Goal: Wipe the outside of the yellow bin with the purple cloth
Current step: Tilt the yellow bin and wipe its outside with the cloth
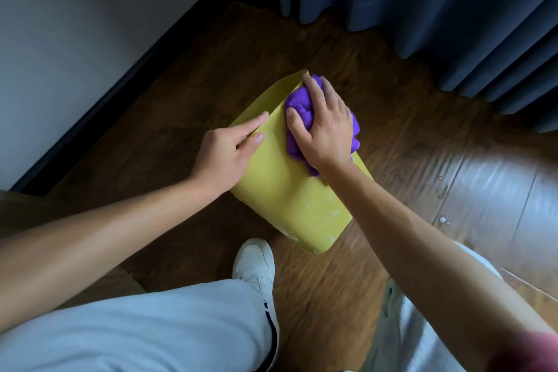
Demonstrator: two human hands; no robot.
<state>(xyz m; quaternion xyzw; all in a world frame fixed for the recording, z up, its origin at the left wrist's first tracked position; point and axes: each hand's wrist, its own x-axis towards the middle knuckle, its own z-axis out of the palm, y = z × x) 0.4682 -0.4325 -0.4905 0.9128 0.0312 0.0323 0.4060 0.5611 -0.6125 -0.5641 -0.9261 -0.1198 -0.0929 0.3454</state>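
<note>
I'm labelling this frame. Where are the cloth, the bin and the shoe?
cloth (297,103): head view, bunched part left of the right hand.
bin (290,190): head view, upward-facing yellow side.
shoe (254,263): head view, white toe.

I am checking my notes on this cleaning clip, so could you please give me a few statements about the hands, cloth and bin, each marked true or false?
1. The right hand presses the purple cloth against the yellow bin. True.
2. The bin stands upright on its base. False: it lies tipped over on the wooden floor.
3. The left hand rests on the bin's edge. True.
4. The left hand holds the cloth. False: it touches only the bin.
5. A white shoe is near the bin. True.
</note>
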